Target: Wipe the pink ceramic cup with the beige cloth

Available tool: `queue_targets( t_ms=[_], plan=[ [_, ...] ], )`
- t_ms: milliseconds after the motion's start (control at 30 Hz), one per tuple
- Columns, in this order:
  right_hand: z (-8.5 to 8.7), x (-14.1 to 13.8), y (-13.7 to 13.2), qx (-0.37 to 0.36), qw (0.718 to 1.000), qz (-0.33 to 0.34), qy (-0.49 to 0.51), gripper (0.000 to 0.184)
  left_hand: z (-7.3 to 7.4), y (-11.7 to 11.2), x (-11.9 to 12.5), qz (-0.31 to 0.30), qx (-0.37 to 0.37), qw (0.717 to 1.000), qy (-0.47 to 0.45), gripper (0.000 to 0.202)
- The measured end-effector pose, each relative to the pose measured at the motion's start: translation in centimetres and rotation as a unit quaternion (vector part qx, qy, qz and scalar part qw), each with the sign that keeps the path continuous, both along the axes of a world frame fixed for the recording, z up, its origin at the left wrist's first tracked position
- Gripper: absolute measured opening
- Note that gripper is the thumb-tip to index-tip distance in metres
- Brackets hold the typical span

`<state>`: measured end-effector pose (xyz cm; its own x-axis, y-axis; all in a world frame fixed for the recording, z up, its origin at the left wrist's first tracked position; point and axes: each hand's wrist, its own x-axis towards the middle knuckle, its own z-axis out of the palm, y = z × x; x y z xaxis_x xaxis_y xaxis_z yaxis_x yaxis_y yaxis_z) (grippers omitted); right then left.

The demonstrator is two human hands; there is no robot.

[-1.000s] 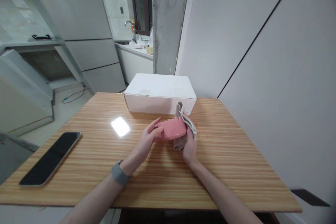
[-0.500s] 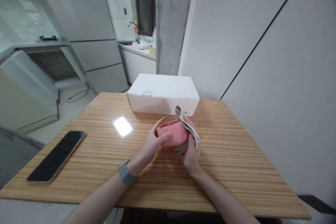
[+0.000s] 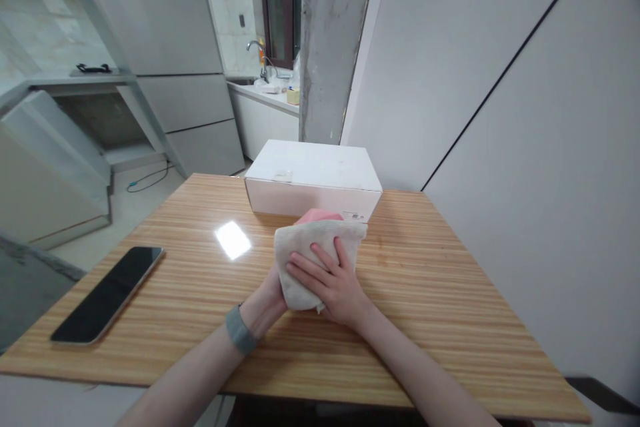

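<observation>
Observed a smooth pink item (image 3: 320,215) of seemingly rigid material, located between both hands, just in front of a long white cardboard box (image 3: 315,177). Found largely covered by a pale off-white ribbed cloth (image 3: 294,241); able to see only the upper edge. Noted the bare right hand (image 3: 337,288) laid across the cloth with fingers spread, apparently to press the fabric evenly against the surface behind. Unable to tell, with the thumb hidden, whether clamped or merely resting. Recorded the bare left hand (image 3: 274,290), with a grey wristband (image 3: 241,330) behind it, tucked under the cloth; judged to support the item from behind, giving the opposite palm something firm to push against. Unable to confirm that grip, with fingers out of sight. Appears held above the striped wood-grain table (image 3: 430,293), probably for easier handling. Logged a flat black-screened phone (image 3: 107,297) lying well apart at the left, seemingly set there for elbow room.
</observation>
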<state>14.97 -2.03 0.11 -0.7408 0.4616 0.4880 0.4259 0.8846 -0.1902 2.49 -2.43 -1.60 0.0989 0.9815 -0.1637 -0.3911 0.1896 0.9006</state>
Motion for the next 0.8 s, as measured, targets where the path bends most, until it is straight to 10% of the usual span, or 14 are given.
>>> queue_targets(
  t_ms=[200,433,700,800],
  plan=[
    [-0.4,-0.4,0.0,0.015,1.000,-0.019,0.013,0.077,2.2,1.0,-3.1,-0.096,-0.046,0.990,-0.087,0.066],
    [-0.5,-0.9,-0.3,-0.090,0.942,-0.100,0.306,0.064,3.5,0.3,-2.3,-0.116,-0.034,0.979,-0.166,0.053],
    [-1.3,-2.0,-0.1,-0.495,0.582,-0.183,0.618,0.048,2.3,0.4,-1.2,0.007,0.068,0.998,0.004,0.067],
    [-0.1,-2.0,0.1,-0.534,0.504,-0.117,0.668,0.046,2.3,0.4,-1.2,0.035,0.106,0.991,0.072,0.082]
  ],
)
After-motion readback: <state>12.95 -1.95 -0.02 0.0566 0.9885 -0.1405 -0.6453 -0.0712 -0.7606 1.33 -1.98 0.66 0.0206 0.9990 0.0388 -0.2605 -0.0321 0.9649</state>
